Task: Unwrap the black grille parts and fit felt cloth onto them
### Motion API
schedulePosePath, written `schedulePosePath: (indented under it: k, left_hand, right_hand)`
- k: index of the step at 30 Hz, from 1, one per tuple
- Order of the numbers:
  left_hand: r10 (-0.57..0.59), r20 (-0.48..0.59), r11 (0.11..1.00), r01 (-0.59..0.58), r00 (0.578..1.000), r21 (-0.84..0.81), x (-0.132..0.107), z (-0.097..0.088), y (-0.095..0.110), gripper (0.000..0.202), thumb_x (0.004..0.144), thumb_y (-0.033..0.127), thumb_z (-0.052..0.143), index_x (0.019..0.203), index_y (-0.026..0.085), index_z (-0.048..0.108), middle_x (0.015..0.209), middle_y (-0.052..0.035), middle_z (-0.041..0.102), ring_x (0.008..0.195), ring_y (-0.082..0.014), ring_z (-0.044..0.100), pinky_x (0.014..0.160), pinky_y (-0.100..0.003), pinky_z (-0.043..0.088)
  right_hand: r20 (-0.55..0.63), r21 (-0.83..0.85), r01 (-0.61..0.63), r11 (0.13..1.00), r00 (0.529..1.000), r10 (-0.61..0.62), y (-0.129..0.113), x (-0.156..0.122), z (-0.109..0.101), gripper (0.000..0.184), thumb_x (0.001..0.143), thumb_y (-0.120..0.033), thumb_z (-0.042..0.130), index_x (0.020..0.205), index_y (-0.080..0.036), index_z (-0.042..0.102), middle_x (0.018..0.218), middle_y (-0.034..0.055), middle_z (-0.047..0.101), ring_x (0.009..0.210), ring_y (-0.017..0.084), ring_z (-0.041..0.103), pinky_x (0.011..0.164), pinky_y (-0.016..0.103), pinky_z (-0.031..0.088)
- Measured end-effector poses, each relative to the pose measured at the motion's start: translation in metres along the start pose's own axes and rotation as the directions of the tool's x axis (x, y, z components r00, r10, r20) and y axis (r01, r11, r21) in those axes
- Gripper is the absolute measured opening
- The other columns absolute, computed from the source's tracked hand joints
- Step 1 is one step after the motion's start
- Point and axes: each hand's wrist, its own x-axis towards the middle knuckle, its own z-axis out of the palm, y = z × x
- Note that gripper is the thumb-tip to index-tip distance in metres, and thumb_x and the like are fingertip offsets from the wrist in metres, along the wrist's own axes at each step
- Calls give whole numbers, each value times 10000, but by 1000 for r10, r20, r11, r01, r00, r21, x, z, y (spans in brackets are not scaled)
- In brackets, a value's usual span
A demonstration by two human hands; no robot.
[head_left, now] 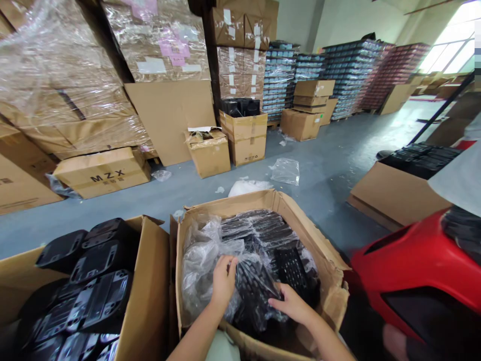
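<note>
Currently, in the head view, both hands are working over an open carton (334,296). The left hand (224,281) is pinching a clear plastic bag (246,260) near its upper left side, thumb against fingers. The right hand (289,303) is gripping the same bag by its right edge — thumb towards the lower side, fingers partly hidden. Inside the bag a black slotted part (257,286) is lying at a tilt, within the carton and between the two hands. Just to its right, a second black part (291,268) with rows of holes is leaning, while more wrapped black pieces (263,225) are sitting in a row beyond. Crumpled plastic (199,255) is filling the carton's left side. Close by on the left, another carton (150,286) is holding glossy black housings (103,291). At the right, a red object (424,260) is standing near the carton, and farther off a box marked MZX (107,173) is resting on the grey floor (319,170).
</note>
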Motion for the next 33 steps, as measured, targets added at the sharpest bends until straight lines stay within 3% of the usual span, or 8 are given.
schedulePosePath:
  k: [6,13,19,22,26,29,31,33]
  left_hand:
    - [-265,-88,904,215,960,-370,5,3,-16,366,730,497,378,554,186,460,506,47,427,510,-113,416,517,-220,351]
    - [-219,-51,890,178,974,-420,6,-1,-1,242,627,407,561,553,176,560,482,44,489,493,-113,448,518,-219,358]
    - [-503,-135,594,228,854,-771,19,-14,0,310,609,475,547,572,179,464,474,67,453,427,-78,409,443,-193,337]
    - [-562,-193,568,205,804,-797,26,-35,-6,349,611,523,520,596,189,420,487,74,447,421,-74,403,435,-193,331]
    - [-437,-234,792,249,868,-557,29,-61,-16,376,586,427,600,495,195,318,426,99,303,389,-54,312,401,-177,260]
    - [-204,-214,970,168,955,-174,33,-77,-19,231,586,302,589,516,191,398,544,47,473,528,-102,471,510,-200,367]
    - [-60,-73,996,65,996,66,34,-87,-17,66,593,221,547,634,186,508,746,-15,589,714,-153,553,663,-243,414]
    - [-49,161,965,5,986,262,27,-97,-14,198,628,206,509,816,192,570,874,-55,622,805,-184,577,739,-279,414]
  right_hand:
    - [77,53,-92,994,993,87,8,-2,2,180,668,-301,563,708,-127,584,609,-10,546,587,130,503,580,263,430]
    - [129,7,-244,970,962,241,8,-7,5,193,647,-283,585,780,-147,556,564,-40,514,455,85,463,396,185,370]
    - [25,-59,-219,974,975,220,9,-7,5,172,654,-311,561,692,-143,568,574,-19,561,512,119,525,428,205,412]
    - [-111,-115,-270,956,960,258,14,-9,-4,223,692,-359,509,648,-145,557,564,4,574,504,143,541,409,225,414]
    - [-392,-166,-444,880,849,355,25,-11,-31,336,812,-359,291,813,-152,555,719,81,624,573,179,604,472,272,462]
    - [-496,-213,-600,771,746,444,31,-9,-50,377,831,-287,214,817,-153,567,682,120,633,546,193,621,479,287,464]
    - [-535,-258,-682,685,691,486,31,-8,-56,356,820,-243,235,800,-154,579,650,135,638,529,203,623,479,296,461]
    - [-570,-312,-732,605,654,498,29,-8,-58,310,800,-214,284,820,-141,584,676,160,646,583,224,634,519,319,466]
